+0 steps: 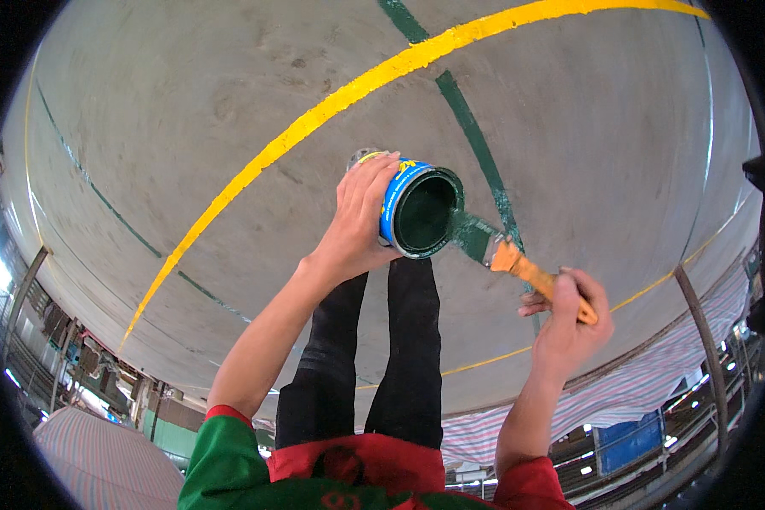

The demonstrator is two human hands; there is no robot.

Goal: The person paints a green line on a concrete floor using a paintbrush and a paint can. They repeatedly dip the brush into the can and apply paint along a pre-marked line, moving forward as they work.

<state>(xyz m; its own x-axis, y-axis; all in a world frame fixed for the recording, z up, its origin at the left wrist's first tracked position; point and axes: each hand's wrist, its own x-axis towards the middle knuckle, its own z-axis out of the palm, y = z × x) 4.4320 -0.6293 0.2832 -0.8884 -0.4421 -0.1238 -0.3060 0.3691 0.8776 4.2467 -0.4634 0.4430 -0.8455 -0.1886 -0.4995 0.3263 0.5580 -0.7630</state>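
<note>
My left hand (pixel 359 214) is wrapped round a blue paint can (pixel 391 206), tilted so that its mouth points toward the right. Dark green paint (pixel 425 217) shows inside, and some coats the rim. In my right hand (pixel 571 319) is a flat paintbrush (pixel 531 274) with an orange handle, gripped near the handle's end. Its green-wet bristles touch or nearly touch the can's right rim. Beneath the brush and can runs a dark green stripe (pixel 478 144) on the grey floor (pixel 272 212).
A wide yellow stripe (pixel 314 116) curves across the floor beyond the can. Thinner green lines (pixel 102 197) lie at the left. Posts (pixel 704 348) stand along the floor's edge, with striped sheeting (pixel 501 429) at the right and a striped cover (pixel 106 459) at the lower left.
</note>
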